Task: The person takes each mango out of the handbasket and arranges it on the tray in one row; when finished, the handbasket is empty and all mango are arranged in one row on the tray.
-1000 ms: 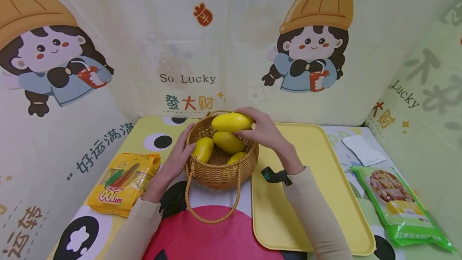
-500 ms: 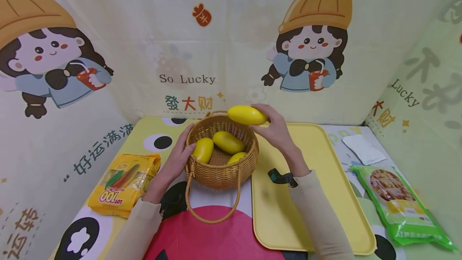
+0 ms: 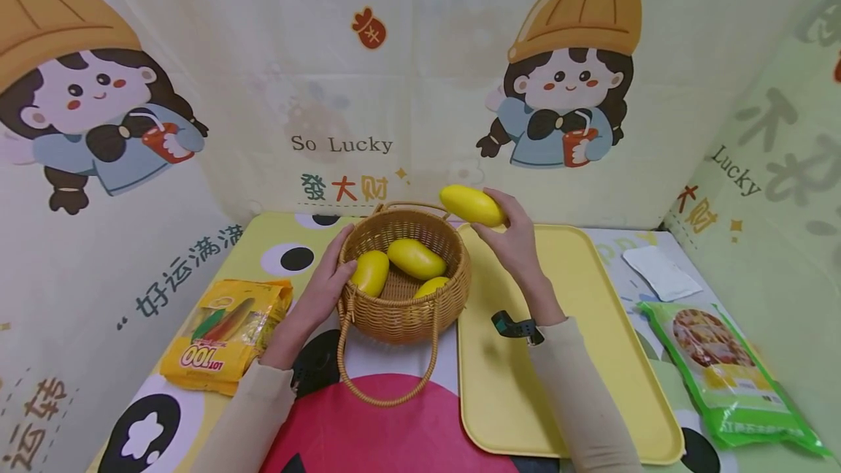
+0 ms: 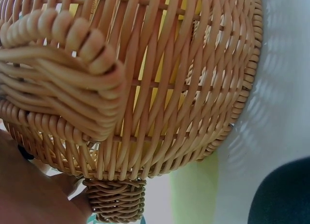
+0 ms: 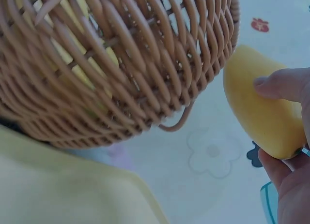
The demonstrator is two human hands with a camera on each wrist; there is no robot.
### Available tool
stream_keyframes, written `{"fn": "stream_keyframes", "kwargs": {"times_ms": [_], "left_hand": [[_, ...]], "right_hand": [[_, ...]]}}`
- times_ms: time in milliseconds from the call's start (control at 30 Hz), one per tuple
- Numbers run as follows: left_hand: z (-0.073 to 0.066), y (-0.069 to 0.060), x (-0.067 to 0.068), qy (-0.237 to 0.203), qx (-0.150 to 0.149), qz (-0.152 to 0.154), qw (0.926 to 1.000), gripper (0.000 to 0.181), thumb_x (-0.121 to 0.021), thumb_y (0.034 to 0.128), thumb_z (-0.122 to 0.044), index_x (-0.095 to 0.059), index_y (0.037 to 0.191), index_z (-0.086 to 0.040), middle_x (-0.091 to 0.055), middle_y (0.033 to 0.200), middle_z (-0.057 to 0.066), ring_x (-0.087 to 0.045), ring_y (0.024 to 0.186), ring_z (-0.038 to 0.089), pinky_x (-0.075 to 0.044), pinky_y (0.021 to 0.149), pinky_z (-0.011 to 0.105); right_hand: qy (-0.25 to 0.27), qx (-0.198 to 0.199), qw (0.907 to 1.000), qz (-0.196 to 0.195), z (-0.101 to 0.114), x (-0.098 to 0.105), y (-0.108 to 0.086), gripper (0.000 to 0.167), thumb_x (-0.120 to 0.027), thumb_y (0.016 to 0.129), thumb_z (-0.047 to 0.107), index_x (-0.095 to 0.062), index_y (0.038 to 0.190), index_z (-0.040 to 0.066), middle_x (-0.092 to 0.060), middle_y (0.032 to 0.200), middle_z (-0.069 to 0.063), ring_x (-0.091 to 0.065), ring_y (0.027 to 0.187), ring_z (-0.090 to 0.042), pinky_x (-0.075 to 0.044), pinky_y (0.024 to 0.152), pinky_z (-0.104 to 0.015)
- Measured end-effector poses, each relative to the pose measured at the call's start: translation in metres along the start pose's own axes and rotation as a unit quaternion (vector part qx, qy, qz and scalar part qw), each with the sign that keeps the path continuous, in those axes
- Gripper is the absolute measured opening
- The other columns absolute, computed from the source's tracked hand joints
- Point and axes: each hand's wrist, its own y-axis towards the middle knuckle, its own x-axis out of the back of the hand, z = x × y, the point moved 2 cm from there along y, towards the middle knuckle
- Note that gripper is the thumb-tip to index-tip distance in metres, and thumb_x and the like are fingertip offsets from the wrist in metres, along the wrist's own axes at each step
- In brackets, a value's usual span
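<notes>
A yellow mango [image 3: 470, 204] is pinched between the thumb and fingers of my right hand [image 3: 515, 236], held up past the basket's right rim and over the back of the tray. In the right wrist view the same mango [image 5: 261, 103] shows the thumb lying across it. My left hand [image 3: 326, 277] grips the left rim of the round wicker basket [image 3: 407, 323], thumb inside. Several more mangoes, such as the middle mango [image 3: 416, 258], lie in the basket; the front one is partly hidden by the rim. The left wrist view is mostly filled by the basket's woven side [image 4: 160, 88].
A yellow tray [image 3: 525, 393] lies right of the basket. Left stands an orange snack bag [image 3: 220, 331]. On the right are a green food bag [image 3: 729, 378] and a white packet [image 3: 662, 273]. One basket handle [image 3: 388, 403] hangs down in front. A printed cloth wall rises behind.
My right hand has carried the mango up and to the right, out from above the basket. The left hand and the basket stay in place.
</notes>
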Motion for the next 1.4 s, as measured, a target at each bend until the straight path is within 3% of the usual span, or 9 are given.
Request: {"fn": "stream_keyframes", "kwargs": {"times_ms": [67,233,300,533,700,933,1067,1233,1400], "left_hand": [[0.0,0.0,0.0,-0.002,-0.001,0.0,1.0,0.063,-0.043,0.1041,-0.017,-0.014,0.16,-0.011,-0.014,0.166,0.015,-0.017,0.152,0.035,-0.022,0.121,0.059],[-0.001,-0.001,0.0,0.0,-0.003,0.001,1.0,0.063,-0.043,0.1042,-0.018,-0.014,0.16,-0.009,-0.014,0.166,0.016,-0.017,0.152,0.036,-0.021,0.121,0.06],[0.007,0.002,0.0,-0.003,-0.004,0.001,1.0,0.064,-0.043,0.1043,-0.019,-0.014,0.16,-0.011,-0.014,0.166,0.015,-0.016,0.153,0.036,-0.02,0.121,0.06],[0.038,0.011,-0.002,-0.007,-0.006,-0.009,0.9999,0.063,-0.043,0.1049,-0.023,-0.014,0.16,-0.029,-0.014,0.167,0.003,-0.016,0.153,0.029,-0.021,0.121,0.059],[0.033,0.01,-0.002,-0.014,-0.004,-0.007,0.9999,0.063,-0.043,0.1045,-0.021,-0.014,0.16,-0.026,-0.014,0.167,0.006,-0.017,0.153,0.032,-0.022,0.12,0.06],[-0.001,0.001,0.0,-0.007,0.0,0.002,1.0,0.063,-0.042,0.104,-0.018,-0.014,0.16,-0.008,-0.015,0.165,0.016,-0.019,0.151,0.039,-0.023,0.119,0.063],[-0.006,-0.001,0.0,-0.004,0.003,0.001,1.0,0.062,-0.041,0.104,-0.017,-0.014,0.159,-0.008,-0.015,0.165,0.016,-0.019,0.152,0.038,-0.023,0.12,0.061],[-0.003,0.001,0.0,-0.008,0.004,0.003,1.0,0.063,-0.042,0.1035,-0.015,-0.014,0.16,-0.008,-0.015,0.165,0.016,-0.018,0.152,0.037,-0.022,0.12,0.061],[0.021,0.007,-0.001,-0.013,-0.001,-0.002,0.9999,0.064,-0.042,0.1041,-0.018,-0.013,0.161,-0.017,-0.014,0.166,0.01,-0.017,0.153,0.035,-0.022,0.12,0.062]], "right_hand": [[-0.002,-0.007,1.0,-0.004,-0.003,0.0,-0.001,0.057,-0.074,0.084,0.001,-0.055,0.138,0.001,-0.055,0.137,-0.018,-0.054,0.119,-0.029,-0.046,0.104,-0.031],[-0.022,-0.013,0.9996,-0.012,-0.041,-0.002,0.003,0.059,-0.076,0.084,0.008,-0.056,0.14,0.011,-0.056,0.138,-0.011,-0.053,0.122,-0.027,-0.046,0.105,-0.047],[-0.035,-0.016,0.9992,-0.014,-0.056,-0.003,0.005,0.06,-0.077,0.084,0.01,-0.056,0.14,0.014,-0.056,0.139,-0.01,-0.053,0.122,-0.026,-0.046,0.104,-0.047],[-0.074,-0.053,0.9958,0.0,-0.065,0.001,0.005,0.061,-0.076,0.085,0.012,-0.054,0.142,0.01,-0.055,0.14,-0.015,-0.053,0.123,-0.033,-0.046,0.102,-0.051],[-0.092,-0.09,0.9916,0.013,-0.076,0.002,0.004,0.062,-0.075,0.085,0.012,-0.053,0.142,0.008,-0.054,0.141,-0.016,-0.052,0.122,-0.034,-0.045,0.102,-0.051],[-0.112,-0.134,0.9843,0.025,-0.09,0.001,0.001,0.063,-0.074,0.085,0.014,-0.052,0.143,0.008,-0.055,0.139,-0.018,-0.053,0.116,-0.034,-0.046,0.098,-0.05],[-0.117,-0.153,0.9809,0.032,-0.095,0.002,-0.001,0.063,-0.073,0.085,0.014,-0.051,0.144,0.007,-0.054,0.139,-0.019,-0.052,0.116,-0.035,-0.044,0.1,-0.051],[-0.131,-0.152,0.9788,0.04,-0.1,0.002,-0.002,0.062,-0.072,0.084,0.012,-0.052,0.142,0.004,-0.054,0.139,-0.022,-0.052,0.119,-0.036,-0.043,0.104,-0.052],[-0.151,-0.141,0.9772,0.047,-0.106,0.001,-0.003,0.06,-0.072,0.084,0.01,-0.053,0.141,0.002,-0.054,0.14,-0.023,-0.051,0.126,-0.038,-0.041,0.109,-0.052]]}}
